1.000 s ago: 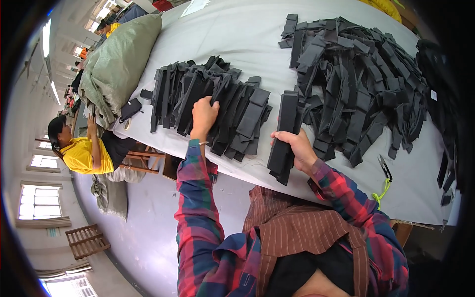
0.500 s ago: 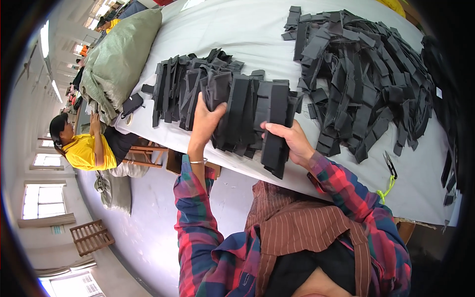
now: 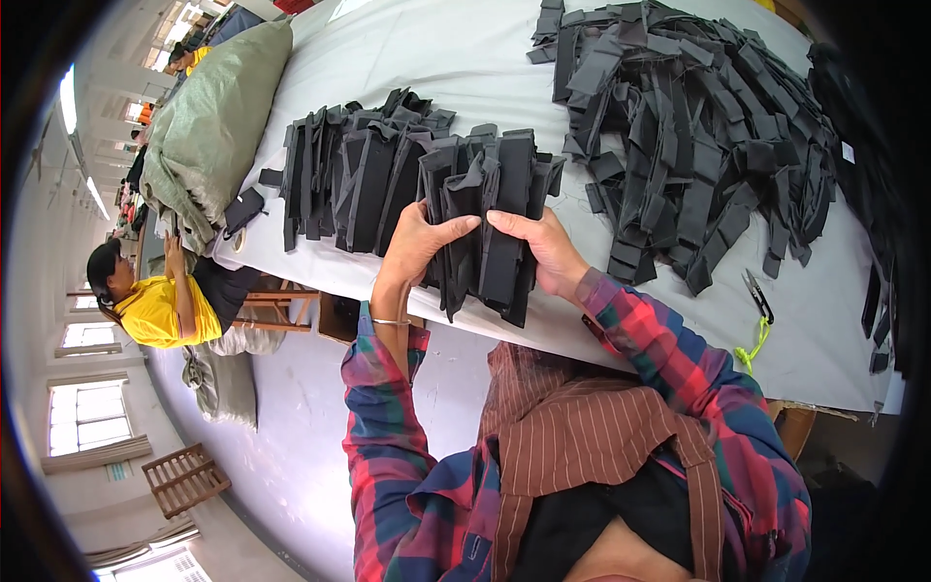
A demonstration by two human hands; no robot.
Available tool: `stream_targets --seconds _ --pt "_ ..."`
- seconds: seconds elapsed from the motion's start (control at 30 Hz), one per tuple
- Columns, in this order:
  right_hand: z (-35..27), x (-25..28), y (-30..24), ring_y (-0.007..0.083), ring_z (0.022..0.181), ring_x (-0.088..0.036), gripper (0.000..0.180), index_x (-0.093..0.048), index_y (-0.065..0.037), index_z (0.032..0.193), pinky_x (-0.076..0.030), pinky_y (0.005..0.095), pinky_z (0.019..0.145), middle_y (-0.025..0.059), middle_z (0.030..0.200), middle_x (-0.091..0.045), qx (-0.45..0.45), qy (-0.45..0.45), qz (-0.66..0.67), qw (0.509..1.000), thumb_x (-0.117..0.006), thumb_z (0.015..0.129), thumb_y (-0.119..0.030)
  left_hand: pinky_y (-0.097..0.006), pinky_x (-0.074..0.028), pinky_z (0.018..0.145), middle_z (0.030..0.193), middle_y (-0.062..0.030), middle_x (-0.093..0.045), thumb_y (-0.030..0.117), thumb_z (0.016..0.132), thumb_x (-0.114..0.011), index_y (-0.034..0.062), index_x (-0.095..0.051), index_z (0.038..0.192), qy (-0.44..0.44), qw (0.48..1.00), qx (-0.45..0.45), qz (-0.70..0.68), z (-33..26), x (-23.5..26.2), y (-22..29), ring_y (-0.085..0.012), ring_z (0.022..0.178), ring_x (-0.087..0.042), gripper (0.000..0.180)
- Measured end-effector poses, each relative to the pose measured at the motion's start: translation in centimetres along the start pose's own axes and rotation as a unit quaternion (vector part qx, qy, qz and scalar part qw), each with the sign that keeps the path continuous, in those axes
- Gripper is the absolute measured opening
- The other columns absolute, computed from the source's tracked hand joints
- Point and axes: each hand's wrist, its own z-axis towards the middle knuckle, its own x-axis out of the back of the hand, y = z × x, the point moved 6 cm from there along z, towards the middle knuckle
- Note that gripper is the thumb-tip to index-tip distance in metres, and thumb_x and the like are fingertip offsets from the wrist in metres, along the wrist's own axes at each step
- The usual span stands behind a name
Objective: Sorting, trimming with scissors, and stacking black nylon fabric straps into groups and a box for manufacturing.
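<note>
Between my hands is a bunch of dark grey fabric strips, standing on edge at the table's near side. My left hand closes on its left side, thumb across the front. From the other side my right hand grips it, its thumb pressed on the front strip and nearly meeting the left thumb. The fingers behind the bunch are partly hidden. Just left of it a row of similar strips stands packed together on the white-covered table.
A large loose heap of dark strips covers the table's right part. Near the front right edge lie black thread snips with a neon yellow cord. At left are a big greenish sack and a person in yellow.
My hands have come closer together, squeezing the spread strips into a narrower bunch. A gap now shows between the bunch's upper part and the row at left. The whole view has shifted slightly.
</note>
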Motion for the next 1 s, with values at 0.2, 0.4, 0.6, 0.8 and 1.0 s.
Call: stream_targets --seconds 0.2,0.4,0.6,0.8,1.0 --pt "0.3 2.0 0.4 0.0145 0.086 -0.06 0.035 -0.055 -0.001 0.108 -0.049 0.0285 0.077 0.006 0.099 -0.061 0.033 0.046 -0.051 0.997 -0.068 0.079 -0.014 -0.029 -0.053 0.067 0.089 -0.0123 -0.064 0.009 0.079 -0.067 -0.0064 -0.058 0.099 0.049 0.991 0.006 -0.127 -0.1 0.6 -0.8 -0.016 0.075 -0.063 0.027" --pt "-2.3 4.3 -1.9 0.0115 0.082 -0.056 0.035 -0.056 -0.001 0.109 -0.046 0.0277 0.076 0.0031 0.093 -0.059 0.136 0.192 -0.172 0.956 -0.066 0.079 -0.015 -0.031 -0.054 0.073 0.09 -0.0144 -0.065 0.009 0.082 -0.062 -0.0048 -0.057 0.101 0.094 0.981 0.001 -0.171 -1.2 1.3 -0.4 -0.019 0.077 -0.064 0.024" --pt "-5.8 -0.6 1.3 0.0145 0.096 -0.054 0.04 -0.053 -0.004 0.114 -0.046 0.0299 0.083 0.0051 0.105 -0.054 -0.056 -0.06 0.003 0.997 -0.066 0.078 -0.016 -0.023 -0.043 0.058 0.077 -0.0045 -0.06 0.034 0.087 -0.06 -0.0029 -0.06 0.095 0.125 0.983 -0.019 -0.133 -3.2 -5.3 -2.3 -0.0102 0.063 -0.053 0.038" --pt "-8.5 1.6 0.6 0.0141 0.089 -0.056 0.042 -0.055 -0.003 0.109 -0.046 0.0285 0.08 0.0034 0.098 -0.058 -0.055 -0.047 -0.089 0.993 -0.07 0.071 -0.014 -0.036 -0.032 0.096 0.118 -0.0182 -0.05 0.052 0.093 -0.033 -0.0001 -0.053 0.116 0.153 0.953 -0.192 0.179 -5.0 -8.1 -2.0 -0.031 0.113 -0.042 0.061" --pt "-9.5 5.1 -3.5 0.0133 0.078 -0.059 0.034 -0.059 -0.002 0.104 -0.049 0.028 0.072 0.0038 0.09 -0.061 -0.005 0.026 -0.101 0.995 -0.07 0.074 -0.014 -0.038 -0.042 0.082 0.1 -0.0135 -0.054 0.021 0.078 -0.067 -0.0023 -0.054 0.115 0.342 0.835 -0.242 0.356 -5.4 -4.8 -1.3 -0.0293 0.099 -0.05 0.046"
